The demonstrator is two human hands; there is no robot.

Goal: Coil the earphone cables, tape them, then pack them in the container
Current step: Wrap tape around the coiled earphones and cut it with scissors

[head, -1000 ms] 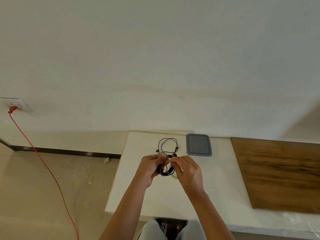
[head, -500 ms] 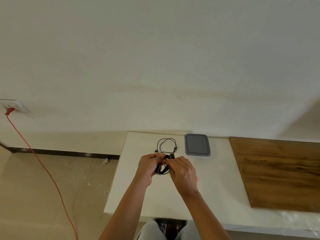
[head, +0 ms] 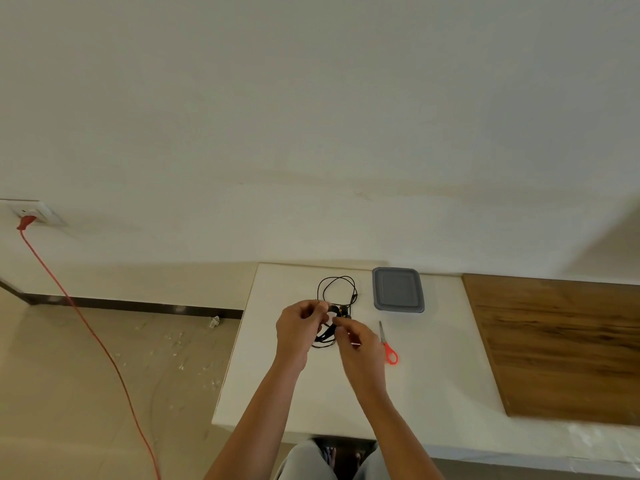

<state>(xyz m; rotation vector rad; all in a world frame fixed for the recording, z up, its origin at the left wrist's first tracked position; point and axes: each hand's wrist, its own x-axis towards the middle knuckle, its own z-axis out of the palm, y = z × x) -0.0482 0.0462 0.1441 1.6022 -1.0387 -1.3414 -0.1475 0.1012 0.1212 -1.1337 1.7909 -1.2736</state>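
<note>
low in the middle of the frame, the left hand [head: 301, 327] grips a bunched earphone cable [head: 325, 337] over the white table [head: 277, 375], and the right hand [head: 360, 344] pinches it too. a loose loop [head: 337, 279] lies just above them, with a grey container [head: 398, 289] to its right and scissors [head: 388, 344] beside the right hand.

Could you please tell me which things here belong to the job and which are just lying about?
Job: earphone cable, in left hand and right hand; grey container; probably scissors.
Lying about: red cord; wooden board; floor scraps.
</note>
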